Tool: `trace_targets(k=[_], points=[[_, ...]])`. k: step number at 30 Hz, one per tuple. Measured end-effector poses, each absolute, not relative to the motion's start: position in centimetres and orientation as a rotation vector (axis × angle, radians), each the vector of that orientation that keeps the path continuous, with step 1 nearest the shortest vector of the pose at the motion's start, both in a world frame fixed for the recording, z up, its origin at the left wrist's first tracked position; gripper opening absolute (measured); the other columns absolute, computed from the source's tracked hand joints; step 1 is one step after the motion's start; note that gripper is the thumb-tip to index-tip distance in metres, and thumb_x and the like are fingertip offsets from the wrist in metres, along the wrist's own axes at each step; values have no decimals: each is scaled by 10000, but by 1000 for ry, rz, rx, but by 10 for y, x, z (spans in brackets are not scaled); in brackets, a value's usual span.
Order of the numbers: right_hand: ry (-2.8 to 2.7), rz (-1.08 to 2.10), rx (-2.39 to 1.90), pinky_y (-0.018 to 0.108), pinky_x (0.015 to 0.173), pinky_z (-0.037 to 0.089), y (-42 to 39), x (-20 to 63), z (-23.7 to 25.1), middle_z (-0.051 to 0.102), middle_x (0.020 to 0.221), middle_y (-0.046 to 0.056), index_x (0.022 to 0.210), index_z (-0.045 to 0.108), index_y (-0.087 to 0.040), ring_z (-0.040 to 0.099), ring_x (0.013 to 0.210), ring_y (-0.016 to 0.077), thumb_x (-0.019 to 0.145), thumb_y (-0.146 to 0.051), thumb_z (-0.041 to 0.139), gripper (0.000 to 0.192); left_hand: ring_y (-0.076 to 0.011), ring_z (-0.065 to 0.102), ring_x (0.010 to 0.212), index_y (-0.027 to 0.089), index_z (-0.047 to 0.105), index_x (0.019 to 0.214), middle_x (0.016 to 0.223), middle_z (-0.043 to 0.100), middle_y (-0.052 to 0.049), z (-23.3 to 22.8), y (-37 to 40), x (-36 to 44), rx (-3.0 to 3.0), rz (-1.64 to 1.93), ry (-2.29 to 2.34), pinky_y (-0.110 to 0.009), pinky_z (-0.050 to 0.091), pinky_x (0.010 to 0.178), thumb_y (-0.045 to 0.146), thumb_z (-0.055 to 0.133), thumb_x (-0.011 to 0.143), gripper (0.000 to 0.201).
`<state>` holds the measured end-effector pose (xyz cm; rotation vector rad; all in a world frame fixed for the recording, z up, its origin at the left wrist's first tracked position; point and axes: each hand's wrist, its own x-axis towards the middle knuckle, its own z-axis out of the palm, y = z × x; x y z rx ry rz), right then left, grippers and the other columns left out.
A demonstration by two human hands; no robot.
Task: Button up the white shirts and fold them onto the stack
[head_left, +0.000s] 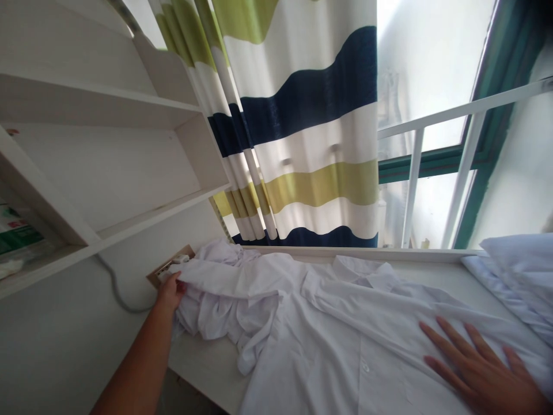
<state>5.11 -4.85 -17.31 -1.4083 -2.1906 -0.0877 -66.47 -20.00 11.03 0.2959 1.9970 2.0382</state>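
Flat under my right hand (479, 369), the white shirt (345, 334) is lying spread across the white desk (211, 360), front panel and a button showing near me. I am pressing that hand down with the fingers splayed wide, pinning the cloth in place. My left hand (171, 291) is reaching out to the far left and is closing thumb and fingers on the bunched sleeve (216, 305), which is heaped in folds beside a wall socket (166, 270) under the wooden shelves (103, 167). As I judge it, I am smoothing and laying out the shirt, with the sleeve being the part not yet flat. Drawing that sleeve out straight seems to be what is called for, keeping the body anchored meanwhile. Behind the desk the striped curtain (302, 144) is hanging by the window (432, 155), and a pale pillow (518, 265) is lying at the right.
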Motion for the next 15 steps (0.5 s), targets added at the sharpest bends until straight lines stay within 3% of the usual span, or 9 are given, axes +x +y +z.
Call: trace_targets(k=[1, 5, 9, 12, 15], points=[[-2222, -129, -1413, 730, 1120, 152, -49, 51, -170, 403, 1551, -35, 1420, 473, -504, 323, 1426, 423, 795, -735, 370, 675, -68, 514, 592, 152, 548, 907, 766, 554, 34, 115, -197, -663, 321, 2091, 1949, -183, 449, 548, 176, 549, 928, 32], [-2278, -183, -1439, 765, 1080, 182, -55, 48, -154, 380, 1567, -18, 1456, 445, -463, 301, 1431, 450, 834, -730, 347, 684, -107, 573, 678, 184, 503, 881, 784, 561, 18, 134, -188, -655, 356, 2184, 1805, -242, 528, 679, 106, 505, 844, 87], [-2309, -178, -1466, 747, 1096, 171, -62, 44, -137, 349, 1585, -1, 1477, 422, -441, 261, 1453, 440, 866, -719, 346, 675, -149, 552, 668, 191, 459, 873, 731, 503, 18, 145, -184, -649, 202, 2143, 1830, -317, 534, 664, 149, 519, 824, 87], [-2313, -179, -1503, 733, 1112, 145, -65, 40, -130, 321, 1599, 3, 1489, 412, -419, 226, 1469, 430, 887, -710, 339, 672, -195, 608, 755, 171, 498, 903, 776, 573, -17, 145, -183, -642, 237, 2075, 1794, -362, 547, 703, 145, 494, 839, 70], [-2329, -172, -1518, 729, 1117, 128, -67, 38, -124, 316, 1601, 9, 1493, 408, -411, 216, 1472, 430, 899, -699, 341, 664, -187, 635, 812, 159, 552, 920, 814, 627, -23, 143, -182, -632, 322, 2082, 1777, -348, 552, 757, 112, 489, 842, 111]])
